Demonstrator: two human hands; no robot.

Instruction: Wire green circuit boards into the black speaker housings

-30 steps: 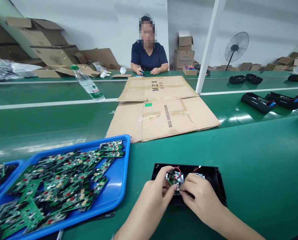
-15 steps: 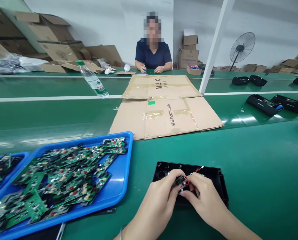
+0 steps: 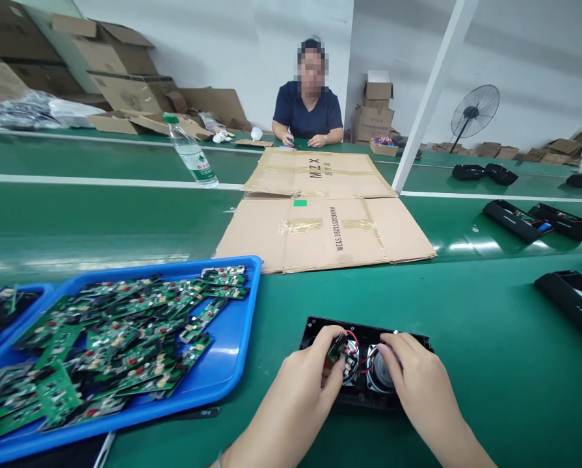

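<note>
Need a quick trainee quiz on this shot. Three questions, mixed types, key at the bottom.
1. Which hand holds the small green circuit board over the open black plastic housing?

2. What fills most of the large blue plastic tray?
A) Loose silver screws
B) Heaped green circuit boards
C) Coiled yellow cables

3. Fill in the blank: the clear plastic bottle beyond the tray has a ____ screw cap.

Key:
1. The left hand.
2. B.
3. Green.
</note>
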